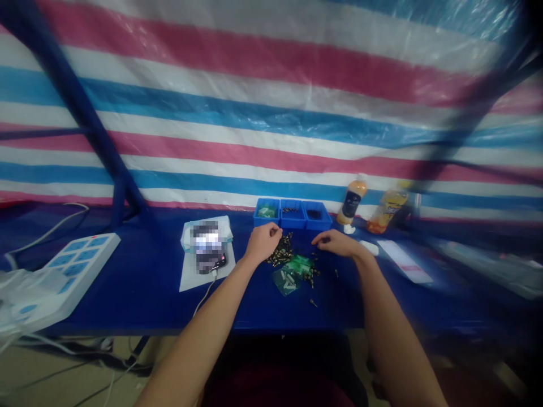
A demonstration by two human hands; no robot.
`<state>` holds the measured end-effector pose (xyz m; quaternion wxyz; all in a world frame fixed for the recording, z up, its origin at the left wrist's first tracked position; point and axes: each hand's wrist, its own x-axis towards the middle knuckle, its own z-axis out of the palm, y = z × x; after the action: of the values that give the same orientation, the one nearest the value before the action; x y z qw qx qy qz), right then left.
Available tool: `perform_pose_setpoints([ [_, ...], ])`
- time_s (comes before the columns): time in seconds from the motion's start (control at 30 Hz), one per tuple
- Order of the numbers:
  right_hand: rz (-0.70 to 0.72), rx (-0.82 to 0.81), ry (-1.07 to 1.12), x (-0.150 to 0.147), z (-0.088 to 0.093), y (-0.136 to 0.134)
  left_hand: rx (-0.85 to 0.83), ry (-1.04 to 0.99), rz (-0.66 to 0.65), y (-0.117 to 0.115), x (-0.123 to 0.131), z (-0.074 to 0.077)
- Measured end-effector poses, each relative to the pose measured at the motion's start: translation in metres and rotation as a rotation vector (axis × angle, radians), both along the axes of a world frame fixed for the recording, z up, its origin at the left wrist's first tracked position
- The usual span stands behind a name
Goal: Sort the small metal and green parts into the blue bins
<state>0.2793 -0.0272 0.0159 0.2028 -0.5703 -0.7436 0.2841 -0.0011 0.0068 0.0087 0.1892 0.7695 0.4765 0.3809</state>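
A pile of small brass-coloured metal fittings that look like screws (280,255) lies on the blue table in front of me. My left hand (263,242) is at the pile's left edge with its fingers pinched together; what they hold, if anything, is too small to make out. To the right of the pile, my right hand (337,243) hovers low with thumb and index finger closed toward each other. Anything between them cannot be made out. Green plastic packets (300,264) and a clear bag of white cylindrical pieces (285,281) lie nearer me. One loose screw (313,303) lies apart.
Behind the pile stand three blue bins: the left bin (267,212) with green packets, the middle bin (292,213) and the right bin (316,215) with dark small parts. Two drink bottles (351,199) stand right. A phone (208,249) and power strip (80,277) lie left.
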Motion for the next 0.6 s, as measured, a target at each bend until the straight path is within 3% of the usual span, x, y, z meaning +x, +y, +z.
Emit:
perform_pose_setpoints([
  [0.17, 0.011, -0.094, -0.053, 0.015, -0.007, -0.003, 0.008, -0.003, -0.018, 0.000, 0.001, 0.000],
  [0.33, -0.051, 0.001, -0.004, 0.009, -0.014, 0.003, 0.040, 0.006, -0.021, 0.000, 0.000, 0.001],
  [0.47, -0.171, 0.151, 0.260, -0.008, -0.010, 0.006, 0.095, 0.024, -0.066, -0.004, 0.001, 0.004],
  [0.6, -0.210, 0.190, 0.515, -0.027, -0.006, 0.009, 0.105, 0.041, -0.099, -0.006, 0.002, 0.005],
])
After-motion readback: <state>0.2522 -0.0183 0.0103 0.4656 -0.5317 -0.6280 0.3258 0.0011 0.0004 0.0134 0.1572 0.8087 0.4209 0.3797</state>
